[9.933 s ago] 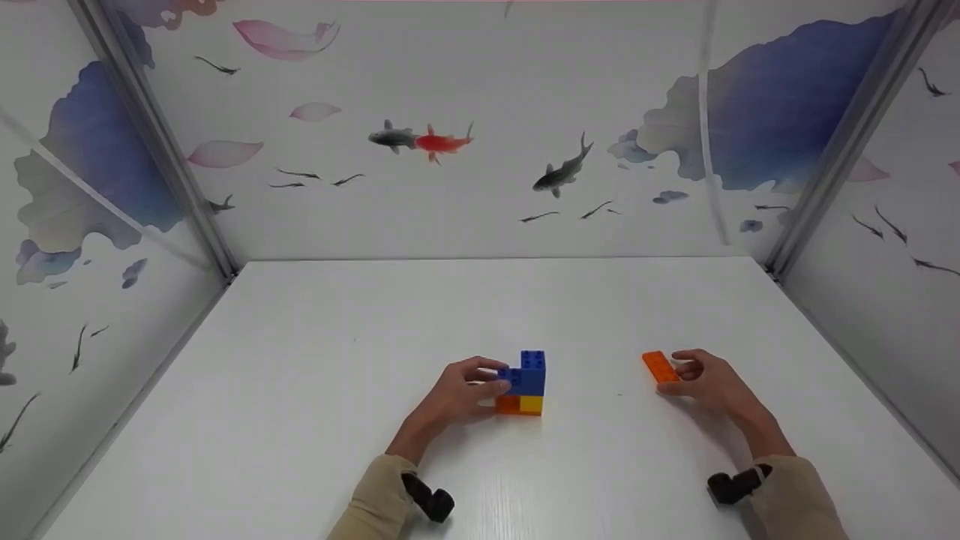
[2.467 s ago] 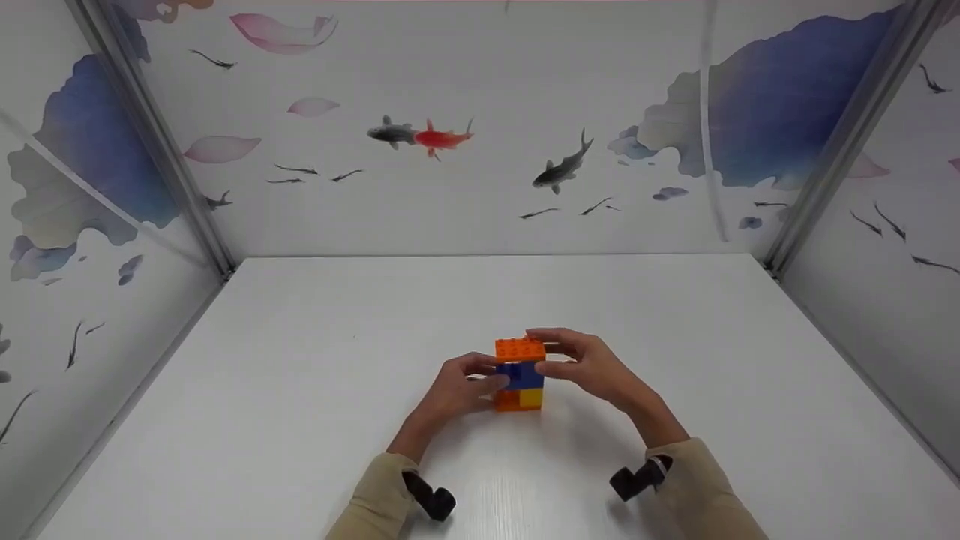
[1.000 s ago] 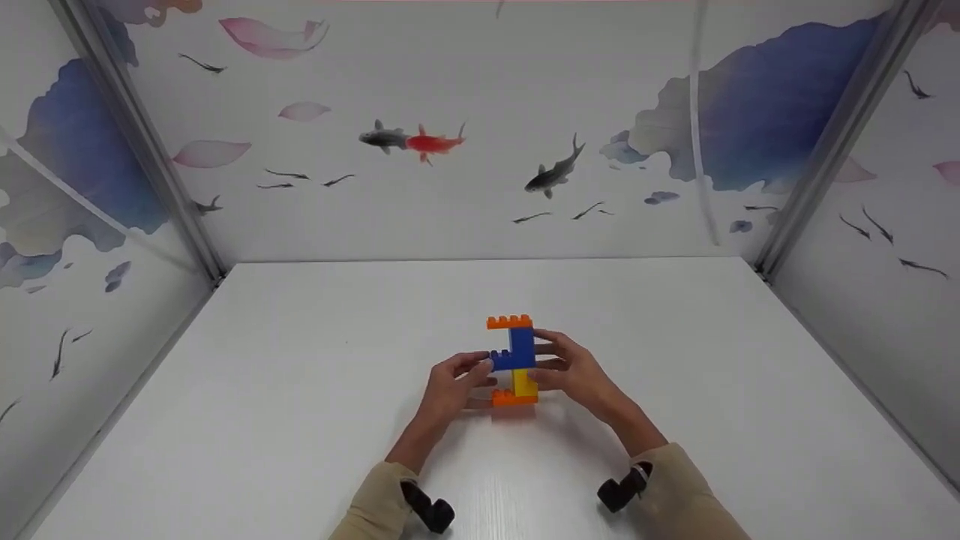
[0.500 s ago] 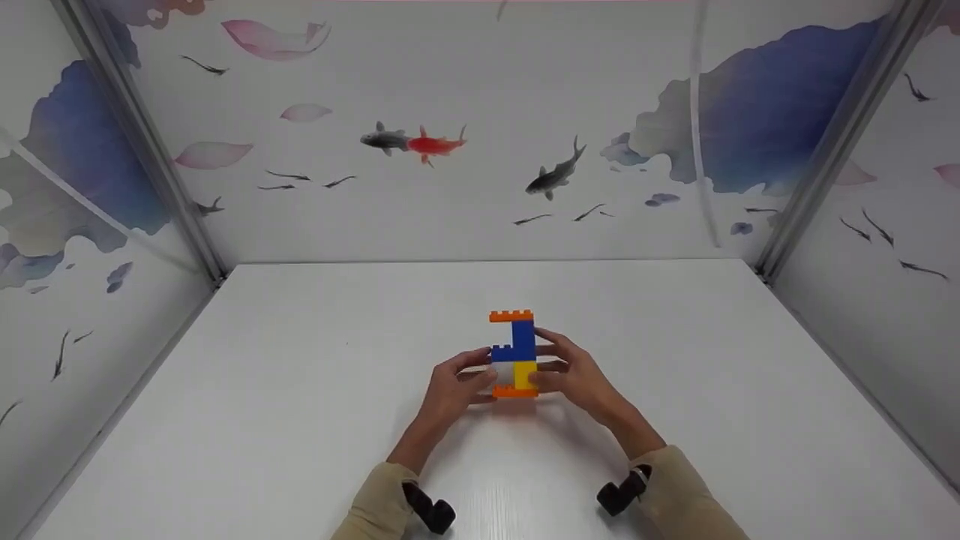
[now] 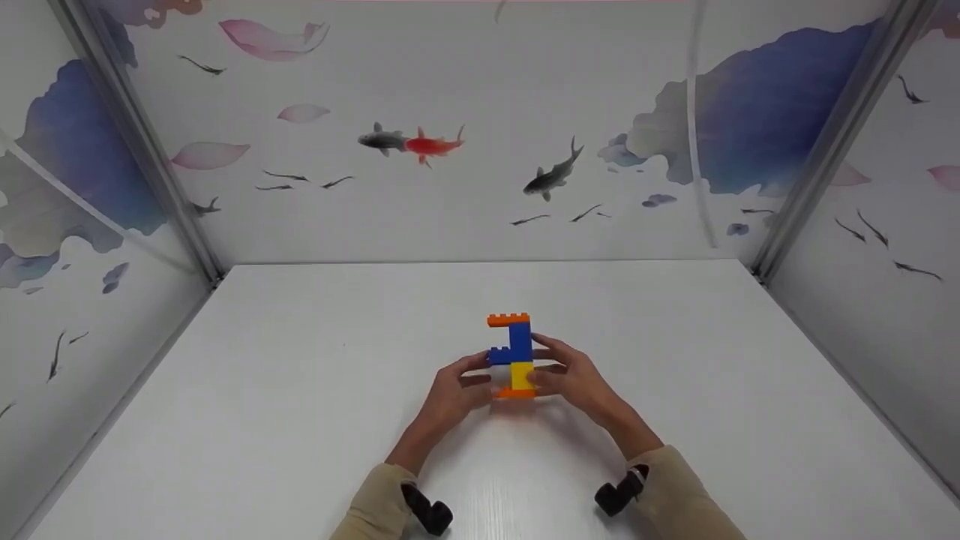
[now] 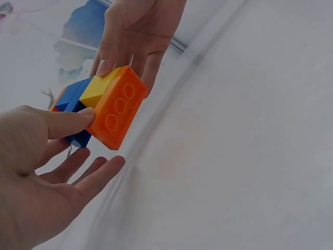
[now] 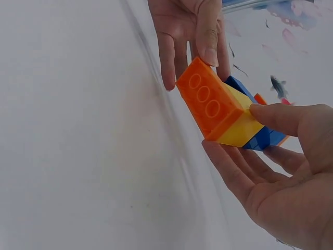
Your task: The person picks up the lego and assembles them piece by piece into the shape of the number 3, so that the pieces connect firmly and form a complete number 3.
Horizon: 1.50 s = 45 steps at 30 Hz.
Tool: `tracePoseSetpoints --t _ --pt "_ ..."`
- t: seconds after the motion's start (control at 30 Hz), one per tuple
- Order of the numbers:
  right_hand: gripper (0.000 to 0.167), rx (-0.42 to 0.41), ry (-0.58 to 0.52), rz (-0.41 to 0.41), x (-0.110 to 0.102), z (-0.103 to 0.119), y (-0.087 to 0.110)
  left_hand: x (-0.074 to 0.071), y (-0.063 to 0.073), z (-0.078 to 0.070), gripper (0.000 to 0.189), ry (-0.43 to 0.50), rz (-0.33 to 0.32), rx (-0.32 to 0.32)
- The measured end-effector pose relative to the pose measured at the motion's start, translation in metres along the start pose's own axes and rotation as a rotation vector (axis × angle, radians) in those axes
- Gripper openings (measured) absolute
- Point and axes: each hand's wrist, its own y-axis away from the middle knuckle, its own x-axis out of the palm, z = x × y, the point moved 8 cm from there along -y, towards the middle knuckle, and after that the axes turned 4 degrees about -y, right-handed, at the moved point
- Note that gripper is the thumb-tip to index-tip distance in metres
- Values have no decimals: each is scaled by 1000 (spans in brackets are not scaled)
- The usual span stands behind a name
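Note:
A stack of toy building blocks (image 5: pixel 520 341) is held just above the white table. An orange plate (image 5: pixel 508 320) tops it, overhanging to the left. Below are blue bricks (image 5: pixel 519 345), a yellow brick (image 5: pixel 521 375) and a bottom orange plate (image 7: pixel 208 99), whose hollow underside with rings faces both wrist cameras. My right hand (image 5: pixel 574 379) grips the stack from the right, thumb on the yellow brick. From the left, my left hand (image 5: pixel 454 394) holds it, thumb on the bottom orange plate and index finger at the lower blue brick; its other fingers extend free in the left wrist view.
The white table (image 5: pixel 300 360) is bounded by printed panels at the back (image 5: pixel 465 202) and both sides. Metal posts (image 5: pixel 180 202) stand at the rear corners. Black wrist cameras (image 5: pixel 427 510) sit at both sleeves.
My right hand has brought the orange plate from the right onto the stack. Both hands have then lifted the stack. My left thumb has shifted from the blue brick down to the bottom plate.

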Motion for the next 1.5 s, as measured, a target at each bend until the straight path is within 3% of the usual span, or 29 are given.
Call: tracePoseSetpoints --t 0.67,0.87,1.23,1.5 --pt "66 101 -5 7 -2 -16 -2 2 0 3 56 -5 6 -18" --pt "66 126 -22 -16 -2 -18 -2 3 -1 3 55 -26 18 -18" --pt "59 151 59 -84 -2 -20 0 7 3 5 55 -28 44 -25" --pt "56 171 44 -82 1 -25 -1 8 4 5 54 -62 61 -60"
